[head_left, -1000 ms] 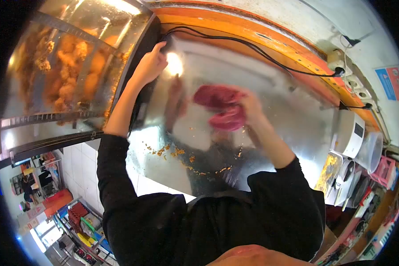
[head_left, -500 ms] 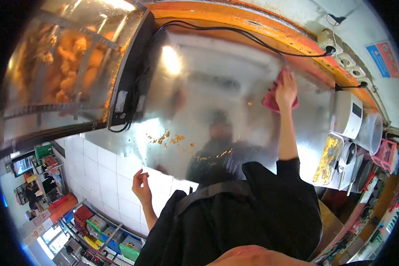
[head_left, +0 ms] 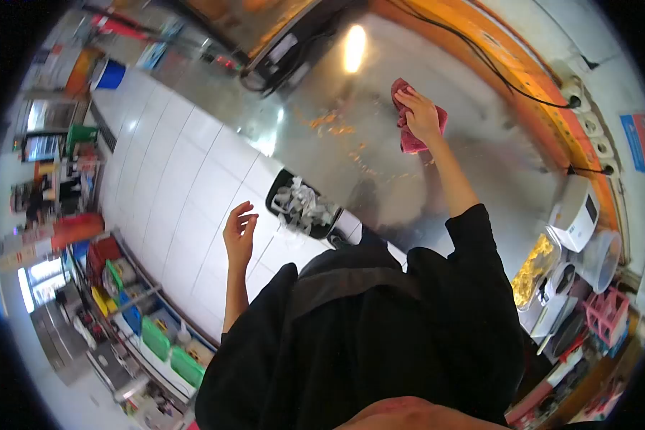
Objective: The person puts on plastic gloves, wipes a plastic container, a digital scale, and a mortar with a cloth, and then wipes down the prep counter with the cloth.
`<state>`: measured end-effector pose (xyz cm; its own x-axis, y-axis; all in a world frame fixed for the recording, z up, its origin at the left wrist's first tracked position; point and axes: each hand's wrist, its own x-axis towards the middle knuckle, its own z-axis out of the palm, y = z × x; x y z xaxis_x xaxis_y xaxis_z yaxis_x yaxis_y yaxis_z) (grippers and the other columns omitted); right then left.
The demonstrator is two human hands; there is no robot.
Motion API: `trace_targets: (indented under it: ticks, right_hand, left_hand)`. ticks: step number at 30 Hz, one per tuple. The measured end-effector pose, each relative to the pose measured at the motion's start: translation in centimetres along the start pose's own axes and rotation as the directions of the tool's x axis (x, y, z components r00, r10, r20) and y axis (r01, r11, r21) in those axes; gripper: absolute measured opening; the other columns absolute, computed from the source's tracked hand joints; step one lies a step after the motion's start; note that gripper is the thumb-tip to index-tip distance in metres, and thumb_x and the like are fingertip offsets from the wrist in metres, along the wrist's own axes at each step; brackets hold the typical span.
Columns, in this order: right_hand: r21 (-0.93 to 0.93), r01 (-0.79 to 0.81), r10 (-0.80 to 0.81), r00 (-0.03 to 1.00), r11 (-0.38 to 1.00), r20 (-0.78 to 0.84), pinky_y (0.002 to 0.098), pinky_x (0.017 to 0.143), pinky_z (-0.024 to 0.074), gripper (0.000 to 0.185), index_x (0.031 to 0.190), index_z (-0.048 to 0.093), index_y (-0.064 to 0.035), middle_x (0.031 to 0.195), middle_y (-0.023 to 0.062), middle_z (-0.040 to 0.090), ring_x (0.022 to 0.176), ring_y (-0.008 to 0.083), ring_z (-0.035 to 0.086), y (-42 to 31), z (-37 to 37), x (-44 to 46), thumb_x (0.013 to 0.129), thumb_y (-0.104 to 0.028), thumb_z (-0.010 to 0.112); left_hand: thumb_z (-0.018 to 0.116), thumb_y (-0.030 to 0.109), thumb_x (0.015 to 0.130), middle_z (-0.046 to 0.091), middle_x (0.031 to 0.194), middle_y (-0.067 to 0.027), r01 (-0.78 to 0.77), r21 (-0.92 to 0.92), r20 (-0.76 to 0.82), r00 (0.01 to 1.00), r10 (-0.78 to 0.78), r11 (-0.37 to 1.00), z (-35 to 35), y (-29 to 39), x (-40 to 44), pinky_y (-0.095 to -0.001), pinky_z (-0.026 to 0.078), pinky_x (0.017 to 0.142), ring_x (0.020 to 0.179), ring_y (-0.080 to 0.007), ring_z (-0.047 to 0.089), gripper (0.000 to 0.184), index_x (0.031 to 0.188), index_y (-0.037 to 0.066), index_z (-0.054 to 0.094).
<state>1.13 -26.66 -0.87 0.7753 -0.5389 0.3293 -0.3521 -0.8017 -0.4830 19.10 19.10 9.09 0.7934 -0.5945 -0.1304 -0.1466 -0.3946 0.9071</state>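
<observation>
My right hand [head_left: 421, 117] presses a dark red cloth [head_left: 411, 143] flat on the shiny metal counter [head_left: 473, 168], its fingers spread over the cloth. Orange crumbs [head_left: 330, 123] lie on the counter to the left of the cloth, with a thin trail of them running toward the front edge. Off the counter, over the white tiled floor [head_left: 172, 165], my left hand [head_left: 239, 233] hangs in the air with its fingers loosely apart and nothing in them.
A black bin [head_left: 274, 188] full of crumpled paper stands by the counter's front edge. At the right are a white device [head_left: 575, 213], a tray of yellow food [head_left: 536, 269] and a pink basket [head_left: 606, 315]. Black cables [head_left: 494, 68] run along the orange ledge.
My left hand left the back of the counter and now hangs over the floor. My right hand moved the cloth right, then back left. The view has turned, bringing the bin into sight.
</observation>
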Motion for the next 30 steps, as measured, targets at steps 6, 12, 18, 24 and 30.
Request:
trace_targets:
  ticks: [6, 12, 18, 24, 30]
  right_hand:
    - [0.134, 0.214, -0.216, 0.976, 0.968, 0.000, 0.0380, 0.100, 0.0355, 0.043, 0.110, 0.064, -0.0104, 0.118, 0.0059, 0.060, 0.121, 0.0234, 0.046, -7.3, 5.8, -0.3, 0.071, -0.001, 0.051]
    - [0.307, 0.388, -0.414, 0.910, 0.869, 0.024, 0.0382, 0.097, 0.0390, 0.043, 0.108, 0.065, -0.0092, 0.113, 0.0089, 0.062, 0.118, 0.0255, 0.050, -14.0, 9.4, -0.6, 0.068, 0.001, 0.052]
    - [0.327, 0.409, -0.454, 0.888, 0.852, 0.073, 0.0388, 0.096, 0.0401, 0.043, 0.106, 0.065, -0.0081, 0.114, 0.0093, 0.062, 0.115, 0.0283, 0.051, -19.2, 10.9, -2.1, 0.066, 0.000, 0.054]
    - [0.564, 0.335, -0.429, 0.902, 0.755, 0.039, 0.0368, 0.089, 0.0455, 0.044, 0.103, 0.065, -0.0040, 0.109, 0.0134, 0.063, 0.104, 0.0297, 0.057, -24.8, 13.8, -4.5, 0.064, 0.005, 0.046]
    - [0.879, -0.231, -0.089, 0.952, 0.418, 0.292, 0.0337, 0.081, 0.0485, 0.041, 0.102, 0.064, 0.0022, 0.094, 0.0163, 0.065, 0.089, 0.0268, 0.062, -28.1, 12.3, -6.1, 0.071, 0.004, 0.038]
  left_hand:
    - [0.059, 0.007, 0.084, 0.060, 0.111, -0.0105, 0.087, 0.065, -0.133, 0.988, -0.078, 0.994, -5.5, -3.0, -8.5, -0.0258, 0.049, 0.071, 0.091, -0.0164, 0.061, 0.033, 0.117, 0.003, 0.054]
    - [0.060, 0.008, 0.084, 0.058, 0.114, -0.0110, 0.132, 0.033, -0.230, 0.966, -0.121, 0.991, -8.6, -5.7, -14.6, -0.0265, 0.049, 0.073, 0.093, -0.0173, 0.060, 0.035, 0.119, 0.003, 0.053]
    - [0.060, 0.012, 0.085, 0.058, 0.114, -0.0115, 0.224, 0.026, -0.265, 0.941, -0.210, 0.974, -9.3, -7.6, -18.3, -0.0289, 0.050, 0.075, 0.094, -0.0188, 0.060, 0.037, 0.120, 0.004, 0.053]
    - [0.060, 0.015, 0.085, 0.058, 0.115, -0.0122, 0.234, 0.015, -0.263, 0.939, -0.222, 0.972, -9.2, -8.2, -19.6, -0.0303, 0.049, 0.076, 0.094, -0.0187, 0.060, 0.037, 0.120, 0.005, 0.052]
    - [0.059, 0.013, 0.085, 0.059, 0.116, -0.0108, 0.229, -0.003, -0.249, 0.943, -0.222, 0.973, -9.0, -8.2, -19.6, -0.0300, 0.048, 0.077, 0.094, -0.0170, 0.060, 0.037, 0.120, 0.006, 0.053]
